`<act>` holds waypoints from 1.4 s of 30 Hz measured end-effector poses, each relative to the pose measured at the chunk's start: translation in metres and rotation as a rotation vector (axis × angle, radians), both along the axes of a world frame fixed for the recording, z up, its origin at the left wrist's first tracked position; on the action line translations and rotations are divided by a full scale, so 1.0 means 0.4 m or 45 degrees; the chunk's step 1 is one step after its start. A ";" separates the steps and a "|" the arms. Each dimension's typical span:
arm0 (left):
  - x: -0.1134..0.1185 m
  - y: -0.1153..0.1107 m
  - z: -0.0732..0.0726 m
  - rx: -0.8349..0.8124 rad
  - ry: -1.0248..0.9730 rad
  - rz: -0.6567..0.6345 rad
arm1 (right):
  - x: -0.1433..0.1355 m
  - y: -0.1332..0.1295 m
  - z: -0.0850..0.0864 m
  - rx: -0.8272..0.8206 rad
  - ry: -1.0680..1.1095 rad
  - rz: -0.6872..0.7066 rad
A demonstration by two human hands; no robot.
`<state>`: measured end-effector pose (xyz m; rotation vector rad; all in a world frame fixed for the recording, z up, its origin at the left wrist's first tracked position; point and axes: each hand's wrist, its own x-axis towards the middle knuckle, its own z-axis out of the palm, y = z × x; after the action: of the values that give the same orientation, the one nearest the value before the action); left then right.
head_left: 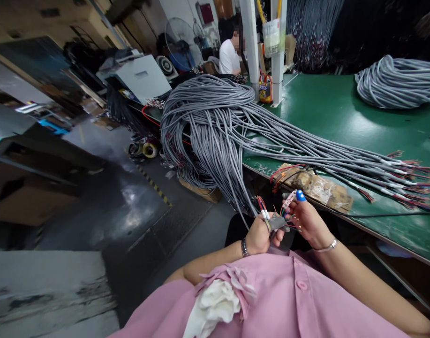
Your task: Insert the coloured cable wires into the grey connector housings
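My left hand (260, 234), a watch-like band at its wrist, is closed round the stripped ends of grey cables (232, 173), with dark finger covers on its fingertips. Red, blue and white wires (261, 206) stick up from its grip. Just to the right, my right hand (308, 220) is closed, a blue cover (300, 195) on one fingertip. It pinches a small pale marked piece (290, 200) near thin coloured wires. The large grey bundle (207, 94) drapes over the table's left end, and more cables run right to stripped ends (411, 180).
A green table (327, 103) extends to the right, with a coiled grey bundle (394, 84) on it. A taped cardboard piece (320, 188) lies at the near edge. White posts (250, 42) rise behind. A person (229, 57) sits beyond, near a fan (183, 42).
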<state>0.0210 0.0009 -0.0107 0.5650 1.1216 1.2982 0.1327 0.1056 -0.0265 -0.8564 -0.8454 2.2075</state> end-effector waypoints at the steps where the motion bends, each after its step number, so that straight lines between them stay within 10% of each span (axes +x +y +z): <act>1: 0.002 0.002 0.000 0.005 -0.006 0.008 | 0.001 0.002 -0.002 -0.012 -0.005 -0.001; 42: 0.020 0.006 -0.013 0.046 0.034 0.086 | -0.003 -0.001 -0.020 -0.081 0.122 0.075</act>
<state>0.0290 0.0034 -0.0158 0.5769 1.1499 1.3746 0.1316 0.1052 -0.0345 -0.7578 -0.7674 2.3183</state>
